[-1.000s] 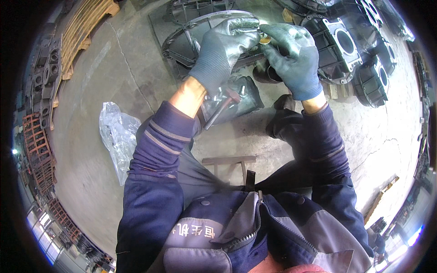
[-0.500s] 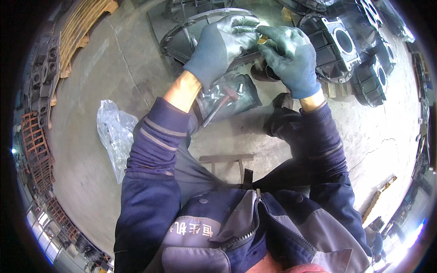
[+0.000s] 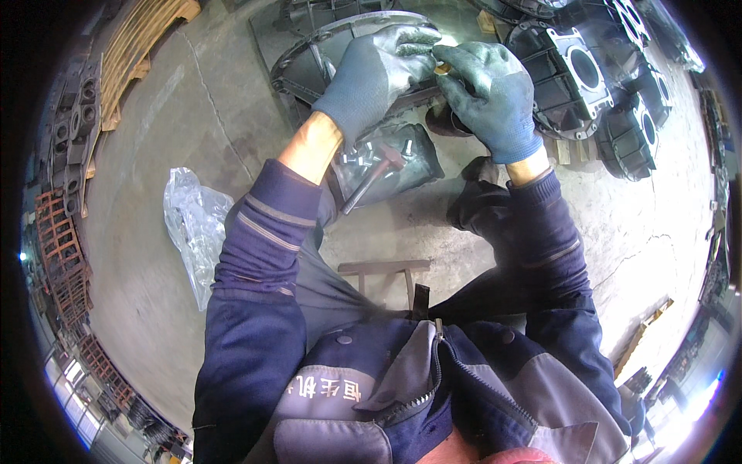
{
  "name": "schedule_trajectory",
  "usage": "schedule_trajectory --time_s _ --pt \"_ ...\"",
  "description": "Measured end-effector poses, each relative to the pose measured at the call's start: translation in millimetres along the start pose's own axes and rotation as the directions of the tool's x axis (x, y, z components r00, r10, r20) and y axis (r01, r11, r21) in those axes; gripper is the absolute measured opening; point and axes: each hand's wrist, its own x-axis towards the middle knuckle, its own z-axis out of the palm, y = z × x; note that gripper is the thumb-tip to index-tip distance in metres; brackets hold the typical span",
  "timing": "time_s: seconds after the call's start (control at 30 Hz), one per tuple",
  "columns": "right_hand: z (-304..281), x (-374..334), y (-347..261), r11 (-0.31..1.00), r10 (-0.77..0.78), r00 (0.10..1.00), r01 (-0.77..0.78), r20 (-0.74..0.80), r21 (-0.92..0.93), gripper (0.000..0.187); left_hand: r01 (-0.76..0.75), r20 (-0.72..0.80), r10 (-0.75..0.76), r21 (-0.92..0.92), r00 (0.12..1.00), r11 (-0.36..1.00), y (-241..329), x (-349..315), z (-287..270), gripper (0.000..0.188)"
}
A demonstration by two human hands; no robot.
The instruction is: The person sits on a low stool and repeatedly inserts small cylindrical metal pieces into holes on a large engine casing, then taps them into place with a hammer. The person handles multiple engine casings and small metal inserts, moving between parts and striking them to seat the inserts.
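Note:
In both hands I wear grey-blue work gloves with dark, shiny palms. My right hand (image 3: 495, 97) is closed in a pinch on a small brass-coloured ring (image 3: 443, 69), partly hidden by the fingers. Close against it, my left hand (image 3: 379, 73) has its fingers bent and pressed together; what they hold, if anything, is hidden. Both hands are above a large dark round metal casting (image 3: 297, 73) on the floor. Below them, a hammer (image 3: 376, 179) and several bolts (image 3: 363, 155) lie on a dark plastic sheet (image 3: 421, 174).
Several dark metal housings (image 3: 568, 73) with round openings stand at the right. A crumpled clear plastic bag (image 3: 193, 232) lies on the concrete floor at the left. Wooden pallets (image 3: 143, 46) are at the far left. A low metal frame (image 3: 384, 267) is between my legs.
My right hand has shifted slightly up and left, and the brass-coloured ring has tilted and shows less between the fingers. My left hand has hardly moved.

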Motion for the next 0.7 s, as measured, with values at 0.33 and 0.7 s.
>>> schedule_trajectory --time_s 0.33,0.7 --pt "15 -32 33 0.991 0.132 0.989 -0.133 0.065 0.01 0.035 -0.115 -0.052 0.126 0.186 0.991 0.976 -16 35 3 0.032" --pt "97 -181 120 0.653 0.722 0.6 -0.755 0.345 -0.056 0.027 0.073 -0.007 -0.095 0.707 0.995 0.704 -108 83 -83 0.031"
